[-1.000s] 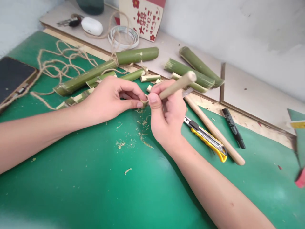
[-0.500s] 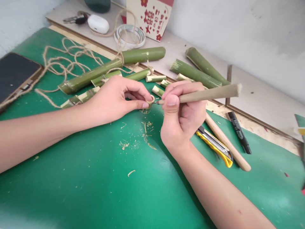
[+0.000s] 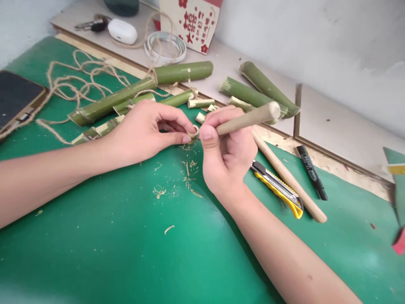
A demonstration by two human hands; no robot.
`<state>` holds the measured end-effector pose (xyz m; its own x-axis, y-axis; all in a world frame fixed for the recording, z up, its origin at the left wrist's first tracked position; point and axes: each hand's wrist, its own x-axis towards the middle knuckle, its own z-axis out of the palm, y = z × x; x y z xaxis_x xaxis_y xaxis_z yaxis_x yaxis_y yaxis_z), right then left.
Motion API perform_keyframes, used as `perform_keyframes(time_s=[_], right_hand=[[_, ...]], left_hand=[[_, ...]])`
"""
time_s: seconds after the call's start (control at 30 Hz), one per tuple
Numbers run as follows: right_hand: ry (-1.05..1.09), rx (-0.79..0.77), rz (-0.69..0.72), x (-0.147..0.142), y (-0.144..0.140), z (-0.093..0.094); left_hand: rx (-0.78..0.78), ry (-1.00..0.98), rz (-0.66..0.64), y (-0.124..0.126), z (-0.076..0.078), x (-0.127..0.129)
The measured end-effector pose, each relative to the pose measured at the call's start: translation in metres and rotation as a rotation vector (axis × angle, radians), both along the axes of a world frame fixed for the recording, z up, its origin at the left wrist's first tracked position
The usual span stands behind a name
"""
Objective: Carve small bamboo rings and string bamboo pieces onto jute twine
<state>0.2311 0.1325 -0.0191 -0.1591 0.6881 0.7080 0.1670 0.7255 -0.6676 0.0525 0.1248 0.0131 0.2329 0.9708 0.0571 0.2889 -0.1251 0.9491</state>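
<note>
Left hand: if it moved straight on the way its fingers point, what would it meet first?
Most likely the right hand. The left hand pinches a small pale bamboo ring, fingers pointing right, and the right thumb sits just past it; depth looks similar.

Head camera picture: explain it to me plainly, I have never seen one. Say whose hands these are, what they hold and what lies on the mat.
The camera sits on a person's head and looks down at that person's own two bare hands; no machine is here. The left hand pinches a small bamboo ring between thumb and fingers. The right hand grips a wooden-handled tool, its tip at the ring. They work over a green mat strewn with shavings. Beyond the hands lie green bamboo pieces and twine. To the right lie a yellow knife, a wooden stick and a black marker. A phone lies at the left edge.
</note>
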Motion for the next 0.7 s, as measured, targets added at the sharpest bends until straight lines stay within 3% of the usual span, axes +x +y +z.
perform_keyframes(time_s=[0.7], right_hand=[[-0.033,0.013,-0.093,0.0023,0.0001,-0.0016]], left_hand=[[0.022,0.022,0.009,-0.0005,-0.0002,-0.0003]])
